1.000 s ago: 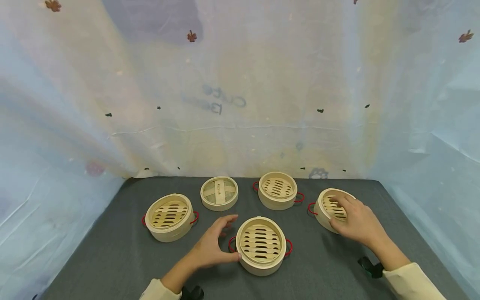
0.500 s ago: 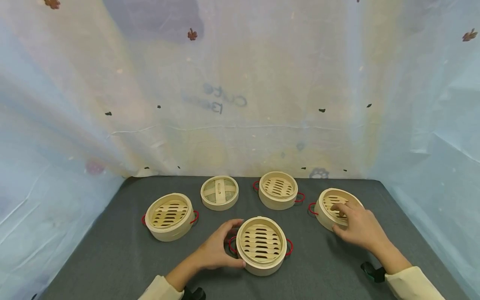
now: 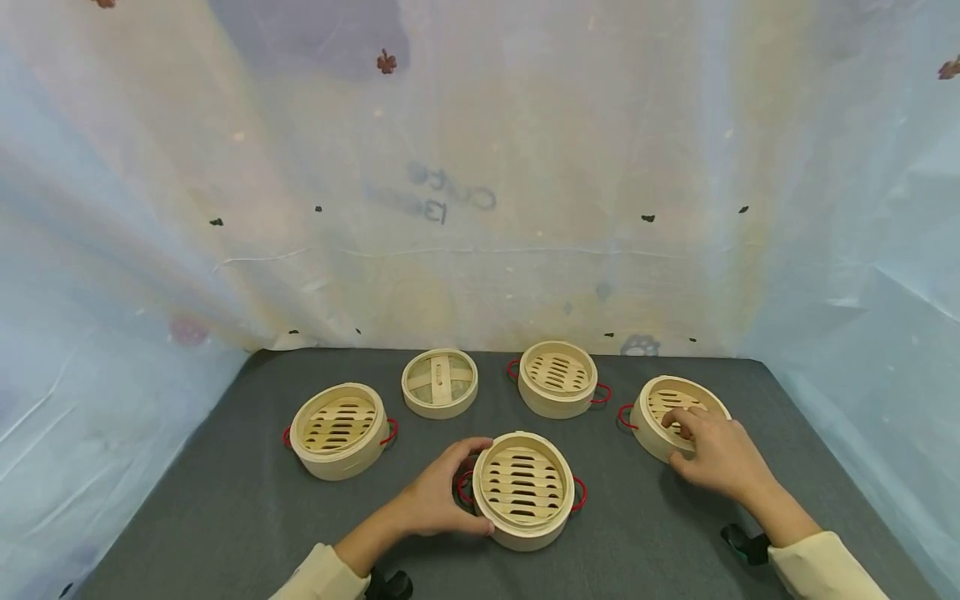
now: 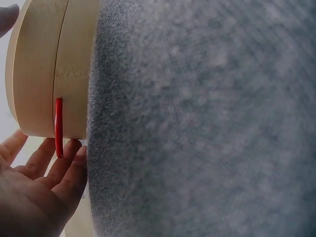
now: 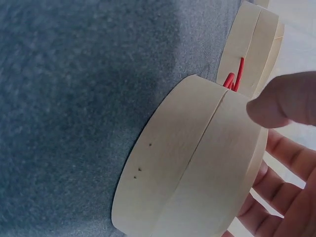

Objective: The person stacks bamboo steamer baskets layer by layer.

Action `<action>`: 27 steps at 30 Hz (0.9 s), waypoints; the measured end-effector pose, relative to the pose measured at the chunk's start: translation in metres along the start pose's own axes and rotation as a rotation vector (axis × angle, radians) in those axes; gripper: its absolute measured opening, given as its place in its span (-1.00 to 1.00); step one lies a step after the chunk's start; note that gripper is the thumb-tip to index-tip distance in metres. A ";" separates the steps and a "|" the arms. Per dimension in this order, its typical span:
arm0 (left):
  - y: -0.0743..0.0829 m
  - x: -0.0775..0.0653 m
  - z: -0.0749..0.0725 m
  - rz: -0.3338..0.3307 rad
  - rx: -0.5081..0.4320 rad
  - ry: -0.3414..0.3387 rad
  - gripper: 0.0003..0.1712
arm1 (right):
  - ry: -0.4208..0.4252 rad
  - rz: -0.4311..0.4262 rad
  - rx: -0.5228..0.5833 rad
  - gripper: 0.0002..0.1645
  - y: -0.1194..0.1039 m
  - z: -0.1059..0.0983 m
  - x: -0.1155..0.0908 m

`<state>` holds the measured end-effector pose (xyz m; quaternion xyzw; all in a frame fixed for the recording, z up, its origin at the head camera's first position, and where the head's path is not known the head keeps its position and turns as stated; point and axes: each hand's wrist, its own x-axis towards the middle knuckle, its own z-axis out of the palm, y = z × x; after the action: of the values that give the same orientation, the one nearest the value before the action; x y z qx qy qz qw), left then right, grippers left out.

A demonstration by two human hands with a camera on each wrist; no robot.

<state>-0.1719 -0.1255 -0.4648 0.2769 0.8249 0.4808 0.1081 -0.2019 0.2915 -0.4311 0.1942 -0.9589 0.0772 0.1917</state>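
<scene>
A round bamboo steamer basket (image 3: 523, 492) with a slatted base and red handles stands at the front centre. My left hand (image 3: 441, 498) grips its left side, thumb at the near wall and fingers round the far side. In the left wrist view, the fingertips meet the basket's wall (image 4: 74, 49) beside a red handle (image 4: 59, 128). At the right, my right hand (image 3: 716, 450) holds the near rim of a second steamer basket (image 3: 654, 437). The right wrist view shows the thumb outside that basket's wall (image 5: 197, 148), with the fingers over the rim, partly hidden.
One more steamer basket (image 3: 341, 454) stands at the left and another (image 3: 555, 404) at the back. A round bamboo lid (image 3: 439, 390) with a cross strip lies between them. All are on a dark grey cloth (image 3: 247, 517), with a pale printed curtain (image 3: 487, 292) behind and at both sides.
My left hand has moved right and closed in on the front basket. The right hand's fingers have drawn back toward the near rim of the right basket. The baskets look unmoved.
</scene>
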 end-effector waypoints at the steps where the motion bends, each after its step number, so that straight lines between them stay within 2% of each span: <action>1: 0.000 0.001 0.000 -0.004 0.003 0.002 0.13 | 0.000 -0.002 -0.001 -0.58 0.000 0.000 0.000; 10: 0.002 0.002 0.000 -0.048 0.004 0.009 0.17 | -0.001 -0.008 -0.003 -0.58 0.001 0.002 0.002; 14: 0.001 0.003 0.000 -0.044 0.031 0.012 0.17 | 0.015 -0.019 -0.009 -0.58 0.001 0.003 0.001; 27: -0.001 0.005 0.003 -0.033 -0.009 0.016 0.13 | 0.032 -0.028 -0.016 -0.58 0.002 0.006 0.001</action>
<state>-0.1746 -0.1209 -0.4670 0.2592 0.8280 0.4847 0.1107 -0.2060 0.2918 -0.4364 0.2048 -0.9535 0.0700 0.2097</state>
